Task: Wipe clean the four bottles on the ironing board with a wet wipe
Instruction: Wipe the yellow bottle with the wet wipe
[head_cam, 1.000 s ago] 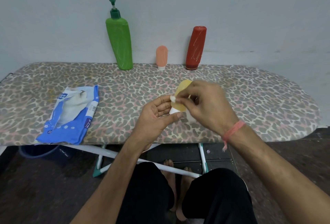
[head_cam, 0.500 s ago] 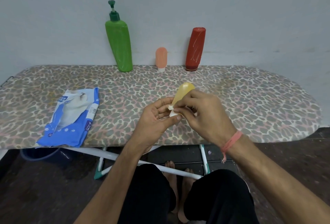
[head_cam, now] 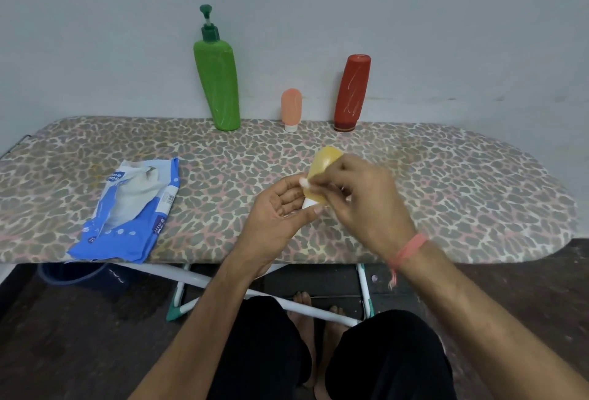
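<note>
Yellow squeeze bottle (head_cam: 325, 162), soft translucent plastic w/ rounded end up and white cap down, held tilted above near-middle of ironing board (head_cam: 446, 183). Left hand (head_cam: 277, 208) palm-up under cap end, fingers and thumb curled round cap, small white wad of wet wipe (head_cam: 304, 181) at fingertips. Right hand (head_cam: 360, 195) blurred, fingers bent and pinching bottle's side from the right; can't tell if wipe also under them. Pink thread band (head_cam: 409, 248) on right wrist.

Along wall edge of board, upright but leaning: tall green pump bottle (head_cam: 218, 84), glossy, tapering wedge shape; small peach tube (head_cam: 291, 106), rounded top, white cap down; red bottle (head_cam: 352, 92), smooth cylinder, scratched, standing on cap. Well apart from each other.

Board cover: leopard-print cloth, grey/pink/cream. Far left: blue-white wipe pack (head_cam: 127, 211), crinkled plastic, torn open, near front edge.
</note>
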